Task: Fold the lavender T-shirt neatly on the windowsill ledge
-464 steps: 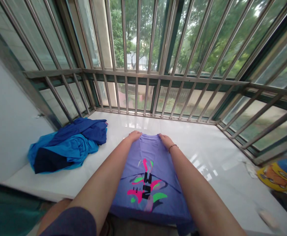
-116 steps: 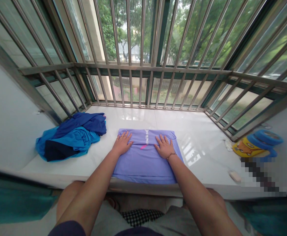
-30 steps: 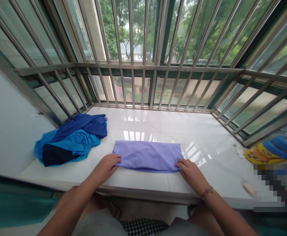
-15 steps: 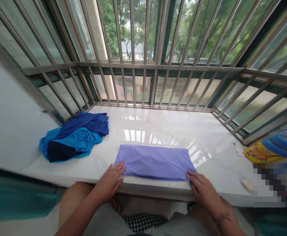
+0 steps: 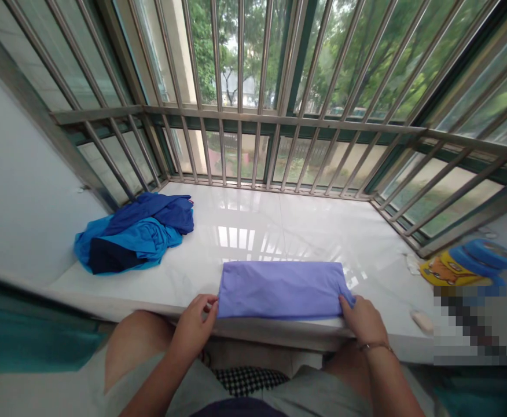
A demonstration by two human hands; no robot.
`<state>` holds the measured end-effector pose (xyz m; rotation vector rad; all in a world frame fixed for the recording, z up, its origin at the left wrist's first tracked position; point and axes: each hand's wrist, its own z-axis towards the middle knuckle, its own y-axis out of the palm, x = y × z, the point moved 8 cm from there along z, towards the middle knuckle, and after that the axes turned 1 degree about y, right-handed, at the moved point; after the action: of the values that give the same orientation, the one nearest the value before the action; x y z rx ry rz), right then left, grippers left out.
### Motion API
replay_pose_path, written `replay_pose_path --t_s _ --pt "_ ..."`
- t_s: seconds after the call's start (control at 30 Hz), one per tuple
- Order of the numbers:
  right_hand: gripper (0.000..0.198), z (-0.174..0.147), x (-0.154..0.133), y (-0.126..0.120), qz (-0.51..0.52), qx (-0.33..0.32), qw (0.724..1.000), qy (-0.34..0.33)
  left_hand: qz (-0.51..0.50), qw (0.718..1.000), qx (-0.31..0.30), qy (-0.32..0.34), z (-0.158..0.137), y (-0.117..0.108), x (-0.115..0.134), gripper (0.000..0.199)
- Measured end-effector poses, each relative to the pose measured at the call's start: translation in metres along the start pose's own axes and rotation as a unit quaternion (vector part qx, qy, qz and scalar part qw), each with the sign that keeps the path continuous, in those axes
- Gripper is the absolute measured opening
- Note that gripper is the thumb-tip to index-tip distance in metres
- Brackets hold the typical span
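Observation:
A folded lavender cloth [image 5: 282,289] lies in a long rectangle along the front of the white sill. My left hand [image 5: 195,324] is closed, thumb and fingertips pinched at the cloth's left edge near its front corner. At the opposite end, my right hand [image 5: 363,319] grips the front right corner, where the fabric bunches and pulls outward a little. The fingers of that hand are partly hidden under the cloth. Fine creases run across the top layer.
A heap of blue clothes [image 5: 143,231] rests on the sill at the left. To the right stand a yellow and blue container [image 5: 466,263] and a small pale object [image 5: 422,321], beside a pixelated patch. Metal bars [image 5: 279,121] line the window behind.
My left hand has gone from lying flat on the cloth to pinching its left edge. My right hand now grips the right corner, and the cloth has shifted slightly right and straightened.

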<state>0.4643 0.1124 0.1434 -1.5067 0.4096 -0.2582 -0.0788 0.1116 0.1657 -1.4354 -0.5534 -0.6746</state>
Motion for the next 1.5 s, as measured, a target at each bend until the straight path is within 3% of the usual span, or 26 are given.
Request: replay_pose_path --t_s 0.13,0.27,0.37,0.47,0.57,0.7,0.77,0.87,1.0,1.13,1.23,1.33,1.4,1.5 --pt "0.052 0.02 0.032 -0.016 0.049 -0.026 0.994 0.092 -0.051 0.996 -0.054 -0.049 -0.018 0.018 -0.006 0.036" --pt "0.056 0.025 0.048 -0.064 0.101 0.039 0.979 0.171 -0.198 0.957 -0.149 -0.151 -0.044 0.071 -0.017 0.05" --pt "0.053 0.012 0.011 -0.104 0.122 0.121 0.977 0.126 -0.32 0.895 -0.213 -0.226 -0.061 0.115 -0.012 0.07" --pt "0.038 -0.015 -0.063 -0.119 0.125 0.139 0.982 0.01 -0.404 0.843 -0.235 -0.265 -0.068 0.139 0.004 0.084" --pt "0.033 -0.057 -0.158 -0.104 0.162 0.12 0.964 -0.173 -0.458 0.822 -0.21 -0.265 -0.06 0.142 0.022 0.087" --pt "0.038 -0.123 -0.26 -0.043 0.138 0.012 0.919 -0.369 -0.526 0.783 -0.175 -0.282 -0.05 0.142 0.031 0.074" --pt "0.04 -0.147 -0.284 -0.013 0.107 -0.026 0.906 -0.41 -0.559 0.76 -0.157 -0.293 -0.05 0.142 0.03 0.062" --pt "0.063 -0.163 -0.289 0.011 0.094 -0.024 0.898 -0.43 -0.581 0.742 -0.124 -0.31 -0.054 0.137 0.018 0.052" --pt "0.069 -0.156 -0.275 0.02 0.098 -0.003 0.891 -0.443 -0.547 0.765 -0.132 -0.312 -0.051 0.123 0.003 0.056" --pt "0.061 -0.124 -0.251 0.021 0.087 0.007 0.903 -0.422 -0.465 0.831 -0.141 -0.271 -0.039 0.101 -0.003 0.072" --pt "0.059 -0.084 -0.218 0.02 0.08 0.001 0.919 -0.387 -0.36 0.913 -0.118 -0.15 -0.028 0.071 0.008 0.071" --pt "0.055 -0.031 -0.176 0.016 0.066 -0.018 0.933 -0.353 -0.17 0.981 -0.079 0.038 -0.019 0.04 0.025 0.054" --pt "0.055 0.005 -0.147 0.01 0.053 -0.034 0.94 -0.336 -0.024 0.986 -0.055 0.157 -0.017 0.034 0.033 0.043" --pt "0.057 0.057 -0.105 -0.002 0.032 -0.049 0.951 -0.304 0.164 0.953 -0.025 0.253 -0.014 0.046 0.029 0.047"
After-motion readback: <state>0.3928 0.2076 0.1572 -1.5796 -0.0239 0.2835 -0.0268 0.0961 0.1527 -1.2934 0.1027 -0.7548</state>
